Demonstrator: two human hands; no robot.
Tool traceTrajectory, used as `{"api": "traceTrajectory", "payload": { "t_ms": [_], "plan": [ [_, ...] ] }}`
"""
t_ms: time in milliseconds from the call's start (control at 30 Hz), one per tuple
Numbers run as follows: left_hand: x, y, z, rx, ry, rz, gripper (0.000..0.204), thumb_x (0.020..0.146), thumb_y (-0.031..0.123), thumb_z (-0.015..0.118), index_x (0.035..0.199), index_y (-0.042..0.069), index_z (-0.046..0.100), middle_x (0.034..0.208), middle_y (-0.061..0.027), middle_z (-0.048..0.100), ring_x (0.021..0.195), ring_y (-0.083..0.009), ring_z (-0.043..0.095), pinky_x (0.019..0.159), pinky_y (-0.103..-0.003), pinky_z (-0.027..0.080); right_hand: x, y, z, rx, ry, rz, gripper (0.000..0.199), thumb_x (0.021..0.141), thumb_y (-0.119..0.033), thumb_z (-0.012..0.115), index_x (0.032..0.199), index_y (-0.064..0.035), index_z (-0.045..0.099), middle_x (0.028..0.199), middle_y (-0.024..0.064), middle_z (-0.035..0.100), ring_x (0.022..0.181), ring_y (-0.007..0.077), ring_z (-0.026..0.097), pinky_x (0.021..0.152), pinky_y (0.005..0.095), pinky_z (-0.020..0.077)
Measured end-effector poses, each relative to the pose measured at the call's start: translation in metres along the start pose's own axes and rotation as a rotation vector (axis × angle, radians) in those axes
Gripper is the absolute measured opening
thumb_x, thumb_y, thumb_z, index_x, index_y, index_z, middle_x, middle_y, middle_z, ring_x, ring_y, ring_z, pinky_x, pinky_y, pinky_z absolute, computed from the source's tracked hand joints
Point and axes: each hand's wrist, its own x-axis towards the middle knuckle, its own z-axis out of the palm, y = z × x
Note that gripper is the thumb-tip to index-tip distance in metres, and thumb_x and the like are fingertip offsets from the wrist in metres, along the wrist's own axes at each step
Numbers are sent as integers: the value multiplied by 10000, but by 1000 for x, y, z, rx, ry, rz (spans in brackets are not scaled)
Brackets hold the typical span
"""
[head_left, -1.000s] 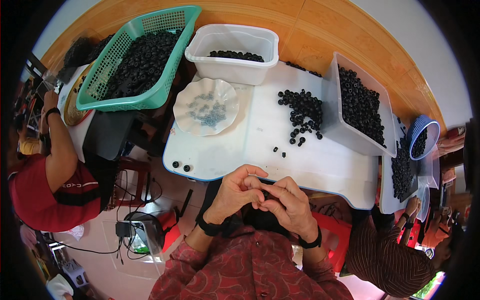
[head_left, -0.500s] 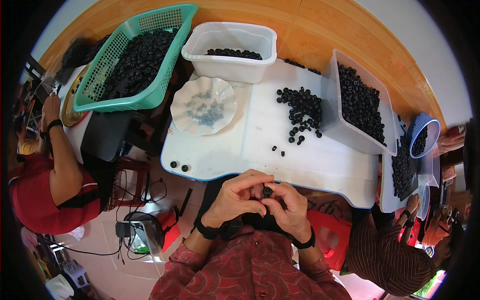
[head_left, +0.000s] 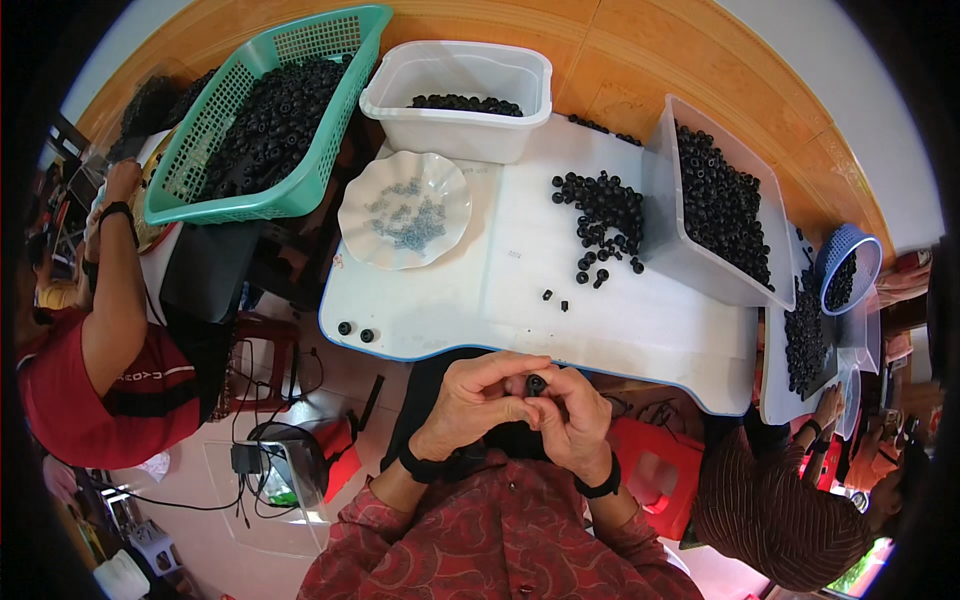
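Pinching a small black ring-shaped part (head_left: pixel 536 384) between the fingertips of both hands, the left hand (head_left: pixel 478 397) and right hand (head_left: pixel 573 415) meet just below the near edge of the white desk (head_left: pixel 640 330), each closed on the piece. The loose pile of black rings (head_left: pixel 605 215) lies ahead on the desk, slightly nearer the right hand, the scalloped white dish (head_left: pixel 405 209) ahead-left.

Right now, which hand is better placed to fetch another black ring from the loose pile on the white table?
Probably the right hand: the pile of black rings lies on its side of the white table, while the left hand shares the grip on the small black ring.
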Motion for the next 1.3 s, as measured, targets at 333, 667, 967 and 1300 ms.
{"api": "traceTrajectory", "payload": {
  "t_ms": [333, 667, 967, 1300],
  "plan": [
    [-1, 7, 8, -272, 24, -24, 471, 833, -48, 711, 1285, -23, 581, 932, -32, 629, 718, -76, 547, 691, -215, 482, 0, -1, -7, 42, 45, 85, 312, 839, -53, 732, 1124, -27, 607, 812, 89, 630, 656, 175, 648, 573, 278, 509],
    [2, 5, 6, -333, 130, -294, 281, 938, 18, 620, 1211, -45, 595, 949, -59, 647, 789, -103, 618, 723, -227, 527, 4, 6, -7, -32, 6, -4, 397, 794, -48, 777, 1158, -7, 624, 829, 93, 616, 665, 173, 630, 580, 275, 505],
    [0, -1, 14, -294, 222, -241, 244, 930, -12, 616, 1172, -24, 651, 972, -53, 673, 831, -79, 606, 756, -221, 518, -8, 6, 10, 187, 181, 281, 284, 799, -1, 772, 1041, 0, 623, 823, 60, 631, 676, 109, 630, 586, 239, 500],
    [-2, -5, 11, -324, 286, -222, 210, 942, -11, 595, 1143, -26, 654, 998, -77, 694, 868, -101, 634, 804, -234, 524, -2, 0, 14, 241, 207, 384, 136, 834, -9, 746, 885, -6, 621, 776, 48, 642, 682, 87, 643, 594, 225, 497]
  ]
}}
